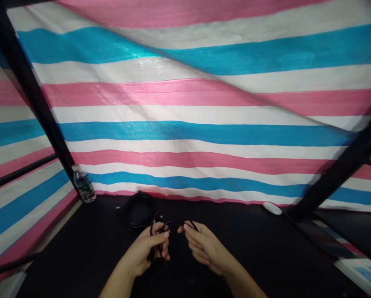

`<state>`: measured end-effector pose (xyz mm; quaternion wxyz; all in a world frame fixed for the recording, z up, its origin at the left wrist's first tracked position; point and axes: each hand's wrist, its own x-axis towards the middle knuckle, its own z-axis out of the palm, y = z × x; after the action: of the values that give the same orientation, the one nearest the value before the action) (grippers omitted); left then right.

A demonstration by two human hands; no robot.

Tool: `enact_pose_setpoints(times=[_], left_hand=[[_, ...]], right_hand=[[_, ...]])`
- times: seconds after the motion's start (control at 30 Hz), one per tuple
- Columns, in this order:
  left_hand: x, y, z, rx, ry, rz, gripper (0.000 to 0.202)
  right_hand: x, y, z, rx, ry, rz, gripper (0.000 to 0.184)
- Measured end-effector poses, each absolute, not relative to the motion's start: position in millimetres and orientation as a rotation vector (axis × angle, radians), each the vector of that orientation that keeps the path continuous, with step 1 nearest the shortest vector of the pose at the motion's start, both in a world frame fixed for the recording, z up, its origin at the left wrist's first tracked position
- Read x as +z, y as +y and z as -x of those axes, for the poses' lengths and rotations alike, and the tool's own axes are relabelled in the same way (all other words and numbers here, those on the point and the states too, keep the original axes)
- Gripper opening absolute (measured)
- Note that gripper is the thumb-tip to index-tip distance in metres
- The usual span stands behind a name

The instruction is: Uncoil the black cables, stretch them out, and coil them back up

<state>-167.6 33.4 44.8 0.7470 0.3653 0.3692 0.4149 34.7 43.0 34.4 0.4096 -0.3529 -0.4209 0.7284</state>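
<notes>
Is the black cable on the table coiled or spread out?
Coiled: the black cable lies in round, stacked loops on the black table.

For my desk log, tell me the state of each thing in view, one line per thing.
Left hand: gripping the black cable
Right hand: pinching that cable
Cable coil: wound in loops, lying on the black table
Water bottle: capped, standing
White oval object: lying on the table
Striped tarp: hanging, creased

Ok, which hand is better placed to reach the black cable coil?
Left, probably: the left hand sits nearly below the black cable coil; the right hand, pinching the loose cable, is farther off.
</notes>
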Motion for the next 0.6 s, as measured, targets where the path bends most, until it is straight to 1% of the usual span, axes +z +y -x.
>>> enact_pose_setpoints(times=[0.07, 0.13, 0.27, 0.3, 0.37, 0.5, 0.53, 0.6], left_hand=[[42, 33, 167, 0.843, 0.785, -0.820, 0.032], [40, 32, 169, 0.767, 0.714, -0.799, 0.037], [43, 30, 174, 0.660, 0.543, -0.713, 0.060], [45, 29, 174, 0.641, 0.518, -0.709, 0.063], [47, 27, 171, 0.608, 0.503, -0.738, 0.062], [45, 26, 160, 0.666, 0.600, -0.738, 0.035], [43, 27, 159, 0.704, 0.620, -0.713, 0.036], [41, 32, 158, 0.792, 0.634, -0.645, 0.045]], right_hand=[[39, 44, -45, 1.934, -1.093, 0.919, 0.041], [44, 44, -56, 2.009, -1.107, 0.917, 0.039], [54, 44, -72, 2.139, -1.170, 0.866, 0.038], [55, 44, -73, 2.171, -1.212, 0.859, 0.038], [53, 44, -70, 2.195, -1.276, 0.860, 0.038], [43, 43, -51, 2.071, -1.169, 0.884, 0.038], [41, 43, -46, 2.030, -1.121, 0.872, 0.038], [38, 43, -37, 1.944, -1.047, 0.818, 0.038]])
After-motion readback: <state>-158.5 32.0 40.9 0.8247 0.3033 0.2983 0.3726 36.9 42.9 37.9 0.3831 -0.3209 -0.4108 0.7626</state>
